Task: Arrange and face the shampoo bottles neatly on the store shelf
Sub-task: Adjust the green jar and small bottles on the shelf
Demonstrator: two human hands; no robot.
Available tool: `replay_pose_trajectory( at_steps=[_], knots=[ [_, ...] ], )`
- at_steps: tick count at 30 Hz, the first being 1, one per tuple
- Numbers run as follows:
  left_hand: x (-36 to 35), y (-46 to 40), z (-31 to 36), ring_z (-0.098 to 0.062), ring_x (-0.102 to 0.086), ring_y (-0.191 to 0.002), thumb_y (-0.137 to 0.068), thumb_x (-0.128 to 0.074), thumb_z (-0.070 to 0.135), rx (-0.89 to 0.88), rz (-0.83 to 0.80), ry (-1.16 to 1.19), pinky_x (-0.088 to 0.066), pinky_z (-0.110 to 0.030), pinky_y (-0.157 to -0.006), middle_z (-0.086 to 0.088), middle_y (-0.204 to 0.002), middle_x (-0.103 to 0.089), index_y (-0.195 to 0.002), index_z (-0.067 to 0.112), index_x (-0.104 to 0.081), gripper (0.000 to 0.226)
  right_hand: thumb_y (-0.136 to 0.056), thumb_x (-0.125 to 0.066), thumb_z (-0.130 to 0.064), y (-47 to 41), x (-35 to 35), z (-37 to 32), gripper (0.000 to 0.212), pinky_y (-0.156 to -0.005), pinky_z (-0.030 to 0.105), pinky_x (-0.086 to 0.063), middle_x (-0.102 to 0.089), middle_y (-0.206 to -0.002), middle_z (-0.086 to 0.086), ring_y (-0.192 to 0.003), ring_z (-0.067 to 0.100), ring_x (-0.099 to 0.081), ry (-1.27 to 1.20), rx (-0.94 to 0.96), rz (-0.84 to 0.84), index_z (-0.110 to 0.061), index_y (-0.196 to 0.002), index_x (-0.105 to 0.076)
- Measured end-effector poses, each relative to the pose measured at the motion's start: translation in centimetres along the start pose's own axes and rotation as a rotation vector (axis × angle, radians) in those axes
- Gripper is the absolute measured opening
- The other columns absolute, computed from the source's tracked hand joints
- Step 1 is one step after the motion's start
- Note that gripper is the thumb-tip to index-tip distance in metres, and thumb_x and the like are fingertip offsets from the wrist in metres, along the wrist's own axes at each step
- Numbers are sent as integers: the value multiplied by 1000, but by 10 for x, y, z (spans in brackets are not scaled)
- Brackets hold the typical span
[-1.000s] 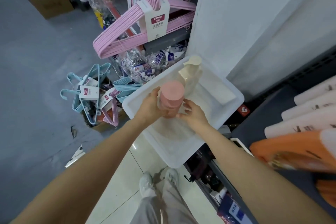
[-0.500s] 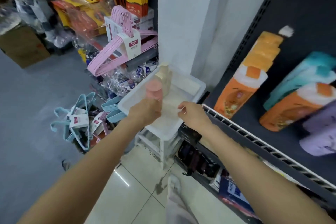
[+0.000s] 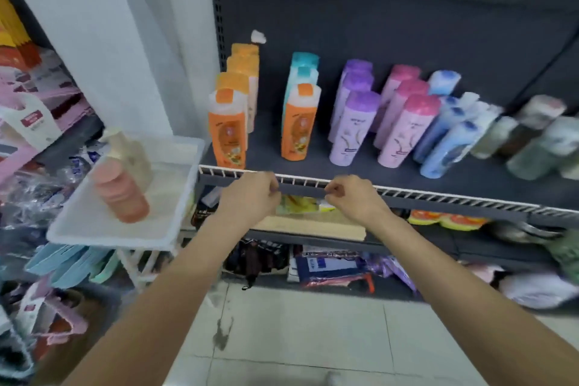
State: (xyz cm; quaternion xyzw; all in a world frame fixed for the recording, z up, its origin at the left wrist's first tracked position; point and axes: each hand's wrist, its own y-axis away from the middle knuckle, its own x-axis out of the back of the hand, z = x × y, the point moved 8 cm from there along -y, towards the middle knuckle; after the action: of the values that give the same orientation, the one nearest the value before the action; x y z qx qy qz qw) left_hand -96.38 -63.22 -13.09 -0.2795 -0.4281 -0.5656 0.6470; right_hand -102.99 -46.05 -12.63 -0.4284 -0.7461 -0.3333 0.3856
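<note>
With both our left hand [image 3: 250, 197] and right hand [image 3: 351, 197] loosely curled and empty at the shelf [image 3: 407, 194] rail, we should reach for the orange bottle [image 3: 297, 122] and square its label forward.

glossy plastic bottles [image 3: 350, 128], matt shelf [image 3: 407, 172]
</note>
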Motion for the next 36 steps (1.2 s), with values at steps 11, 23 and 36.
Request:
replay_pose_trajectory(
  at_steps=[11, 23, 36],
  knots=[
    [-113, -30, 278, -26, -59, -100, -88, -53, 30, -263, -84, 19, -50, -39, -84, -4, -108, -65, -103, 28, -63, 18, -87, -54, -14, 100, 151, 252, 20, -86, 40, -49, -70, -97, 17, -98, 33, -62, -45, -290, 200, -3, -95, -68],
    [-196, -66, 471, -14, -59, -91, -89, -60, 27, -428, -191, 136, -49, -31, -85, 5, -96, -63, -110, 22, -61, 22, -87, -62, -19, 112, 260, 425, 17, -75, 23, -46, -69, -90, 1, -84, 15, -63, -206, -220, 230, -16, -103, -67],
    [-223, -219, 568, -25, -53, -109, -91, -54, 24, -454, 27, -6, -46, -40, -89, -4, -119, -54, -120, 18, -56, 30, -87, -61, -20, -30, 335, 507, 30, -92, 33, -47, -64, -113, 6, -103, 19, -60, -88, -65, 244, -15, -116, -64]
  ],
)
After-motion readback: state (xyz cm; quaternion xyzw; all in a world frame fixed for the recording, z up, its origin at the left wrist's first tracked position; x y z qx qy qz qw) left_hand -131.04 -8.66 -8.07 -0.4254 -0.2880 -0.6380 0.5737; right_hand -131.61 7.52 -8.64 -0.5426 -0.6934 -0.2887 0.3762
